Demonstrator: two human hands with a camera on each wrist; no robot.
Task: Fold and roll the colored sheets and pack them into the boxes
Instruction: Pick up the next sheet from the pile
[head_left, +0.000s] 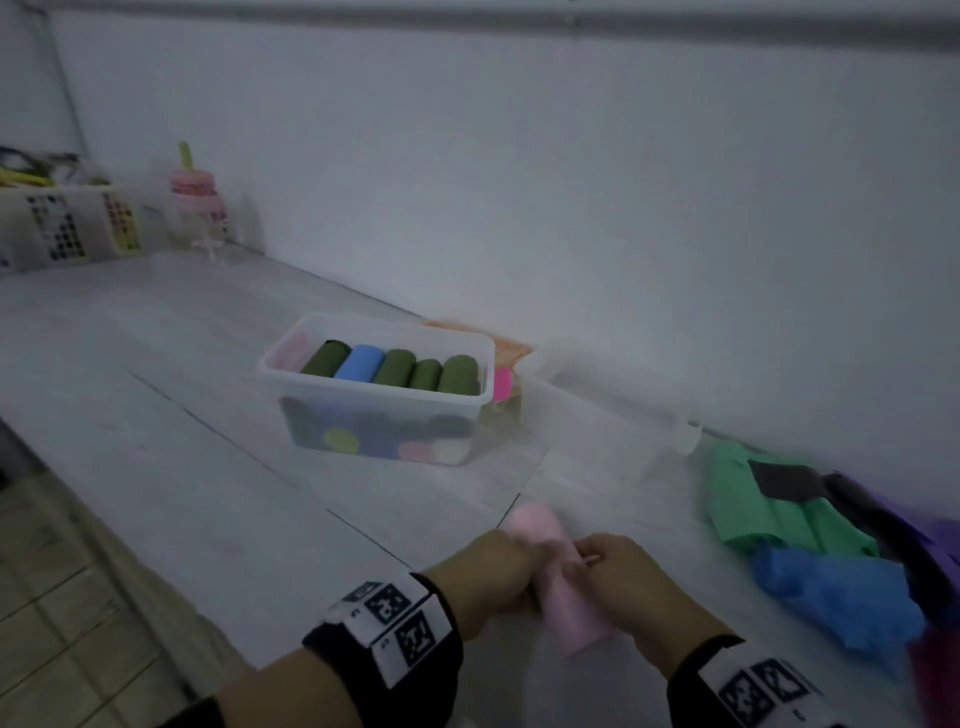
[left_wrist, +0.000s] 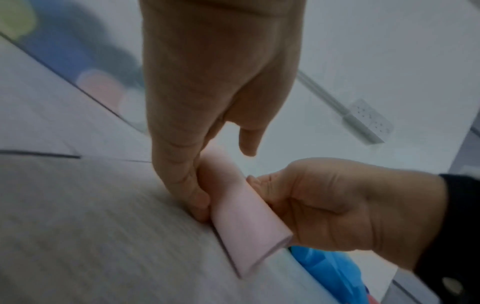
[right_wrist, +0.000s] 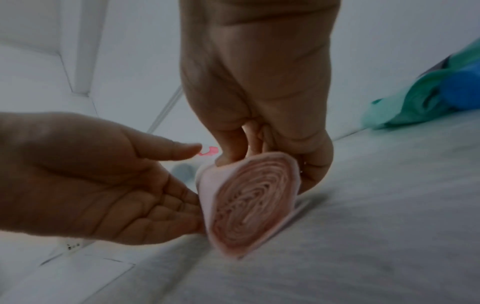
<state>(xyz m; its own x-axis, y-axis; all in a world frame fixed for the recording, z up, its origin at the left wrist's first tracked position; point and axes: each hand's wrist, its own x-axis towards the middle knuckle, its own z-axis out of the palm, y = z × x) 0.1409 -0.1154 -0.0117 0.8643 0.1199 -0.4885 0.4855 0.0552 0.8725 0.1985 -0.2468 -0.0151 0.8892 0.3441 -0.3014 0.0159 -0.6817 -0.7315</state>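
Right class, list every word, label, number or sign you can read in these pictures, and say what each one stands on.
No readable words or numbers anywhere.
Left wrist band: black-and-white square code markers, with tiny print beside them too small to read.
Right wrist band: the same kind of markers, also unreadable.
White basket: dotted sticker sheets, too blurred to read.

Motion blur smears the clear box's (head_left: 376, 395) lower rolls; the purple sheet (head_left: 935, 545) is cut off at the right edge.

white basket (head_left: 62, 223) and pink bottle (head_left: 197, 200) far left by wall.
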